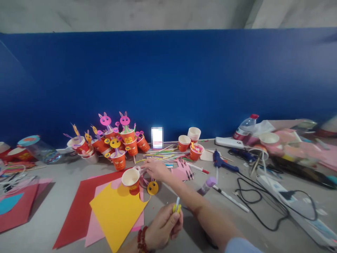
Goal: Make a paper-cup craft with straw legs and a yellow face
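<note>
My left hand (166, 223), with a beaded bracelet at the wrist, is closed around a small yellow tool (177, 207) with a pale tip pointing up; its kind is unclear. Further forward, my right hand (156, 169) reaches across with bent fingers slightly apart, beside a pale curled strip (138, 169). I cannot tell whether the fingertips touch it. Left of that hand stands an orange-red paper cup (131, 180) with a white inside, on coloured paper. A yellow paper disc with an eye (152, 188) lies just below the right hand. Yellow paper (118, 207) with cut-out edges lies over pink and red sheets.
Decorated paper cups (118, 160) with animal faces cluster at the back left. Coloured sticks (160, 153) lie behind my right hand. A glue stick (207, 185), a blue glue gun (223, 163), a black cable (259, 196) and a power strip (302, 211) spread rightward. A blue partition (168, 80) stands behind.
</note>
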`<state>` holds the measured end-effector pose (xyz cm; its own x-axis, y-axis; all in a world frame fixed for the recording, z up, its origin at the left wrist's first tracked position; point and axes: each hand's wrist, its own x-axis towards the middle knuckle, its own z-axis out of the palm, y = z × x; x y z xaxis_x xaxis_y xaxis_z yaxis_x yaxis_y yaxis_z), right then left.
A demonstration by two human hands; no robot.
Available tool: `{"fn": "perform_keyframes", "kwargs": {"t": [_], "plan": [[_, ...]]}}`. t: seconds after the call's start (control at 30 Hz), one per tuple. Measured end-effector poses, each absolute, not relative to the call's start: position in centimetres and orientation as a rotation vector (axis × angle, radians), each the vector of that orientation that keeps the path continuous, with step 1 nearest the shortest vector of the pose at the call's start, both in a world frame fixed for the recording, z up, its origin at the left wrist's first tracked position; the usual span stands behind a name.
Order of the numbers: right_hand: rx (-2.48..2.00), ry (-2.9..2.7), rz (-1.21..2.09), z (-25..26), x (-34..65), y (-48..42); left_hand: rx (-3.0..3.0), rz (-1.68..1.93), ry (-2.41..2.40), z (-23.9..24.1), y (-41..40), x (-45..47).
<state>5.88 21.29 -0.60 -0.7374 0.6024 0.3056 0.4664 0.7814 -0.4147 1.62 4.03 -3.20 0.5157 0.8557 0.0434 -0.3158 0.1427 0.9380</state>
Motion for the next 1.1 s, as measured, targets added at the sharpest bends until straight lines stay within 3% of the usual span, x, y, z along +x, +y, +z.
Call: {"fn": "perform_keyframes", "kwargs": {"t": [0.23,0.43,0.8,1.1], "plan": [[-0.556,-2.834,0.165,-2.0,1.8,24.7,1.066,0.947,0.587,-2.8,4.6,1.6],[-0.469,-2.873,0.162,-2.7,2.0,25.2,1.031,0.967,0.574,-2.9,4.6,1.7],[-0.651,-2.328,0.669,-0.2,6.5,24.6,0.986,1.05,0.62,-3.4,5.2,1.4],[-0.777,-1.946,1.122,2.0,14.9,16.7,0.935,1.512,0.853,-0.7,6.1,-0.4]]}}
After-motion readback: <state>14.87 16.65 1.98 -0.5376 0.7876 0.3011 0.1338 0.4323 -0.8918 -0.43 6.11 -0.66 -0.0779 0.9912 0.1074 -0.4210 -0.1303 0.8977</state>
